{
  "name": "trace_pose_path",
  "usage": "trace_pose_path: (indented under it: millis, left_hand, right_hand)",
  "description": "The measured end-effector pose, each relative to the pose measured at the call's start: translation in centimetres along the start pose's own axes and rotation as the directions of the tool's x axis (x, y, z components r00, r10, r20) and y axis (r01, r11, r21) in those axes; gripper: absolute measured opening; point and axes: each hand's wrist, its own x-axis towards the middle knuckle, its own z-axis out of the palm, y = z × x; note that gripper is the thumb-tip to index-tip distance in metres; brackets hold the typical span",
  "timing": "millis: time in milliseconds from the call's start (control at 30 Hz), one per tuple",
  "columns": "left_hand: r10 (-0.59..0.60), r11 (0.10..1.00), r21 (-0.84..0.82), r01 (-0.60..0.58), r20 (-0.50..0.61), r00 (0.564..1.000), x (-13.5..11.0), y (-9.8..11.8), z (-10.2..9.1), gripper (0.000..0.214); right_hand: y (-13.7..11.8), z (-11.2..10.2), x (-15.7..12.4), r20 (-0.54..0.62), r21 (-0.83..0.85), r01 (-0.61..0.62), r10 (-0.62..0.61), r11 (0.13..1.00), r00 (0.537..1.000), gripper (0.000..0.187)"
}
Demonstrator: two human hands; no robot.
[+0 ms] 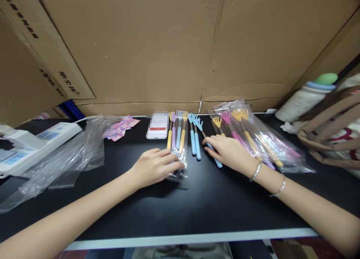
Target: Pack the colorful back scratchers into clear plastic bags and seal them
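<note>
My left hand (157,166) lies over the lower end of a clear plastic bag (182,168), its fingers curled onto the film and its thumb hidden. Inside the bag are several back scratchers (178,137) in yellow, purple and blue, heads pointing away from me. My right hand (229,152) is closed on the handle of a blue back scratcher (208,142), which slants toward the right. Between the hands, two more blue back scratchers (194,142) lie side by side on the black table. Partly behind my right hand is a yellow-headed back scratcher (217,122).
Several bagged back scratchers (266,139) lie at the right, near a white bottle (305,101) and a brown-strapped bag (312,135). A phone (156,128), pink cards (120,128), loose plastic bags (81,154) and a power strip (42,146) are leftward. Cardboard (146,49) walls the back.
</note>
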Motion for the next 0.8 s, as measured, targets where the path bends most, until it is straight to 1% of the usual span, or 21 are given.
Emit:
trace_pose_path:
  millis: [167,333,500,633,800]
  left_hand:
    - [0.029,1.000,0.011,-0.028,-0.075,0.997,0.20,-0.01,-0.26,0.021]
    - [0.033,0.999,0.046,-0.027,-0.123,0.992,0.34,0.10,-0.51,0.015]
    - [0.020,0.997,0.075,-0.008,-0.171,0.985,0.48,0.26,-0.62,0.015]
    - [0.035,0.995,0.094,-0.017,-0.188,0.982,0.44,0.27,-0.60,0.012]
    - [0.037,0.995,0.101,-0.017,-0.197,0.980,0.38,0.28,-0.61,0.013]
  right_hand:
    - [0.11,0.02,-0.10,0.002,0.003,-0.007,0.007,1.000,1.000,0.014]
    - [0.19,0.01,-0.17,0.005,0.021,-0.039,0.039,0.999,0.999,0.017]
    - [0.29,0.05,-0.22,-0.004,0.026,-0.042,0.042,0.999,0.999,0.018]
    - [0.25,-0.04,-0.19,-0.016,0.011,-0.039,0.040,0.999,0.999,0.014]
    - [0.06,-0.27,-0.10,0.010,-0.006,-0.051,0.051,0.999,0.999,0.015]
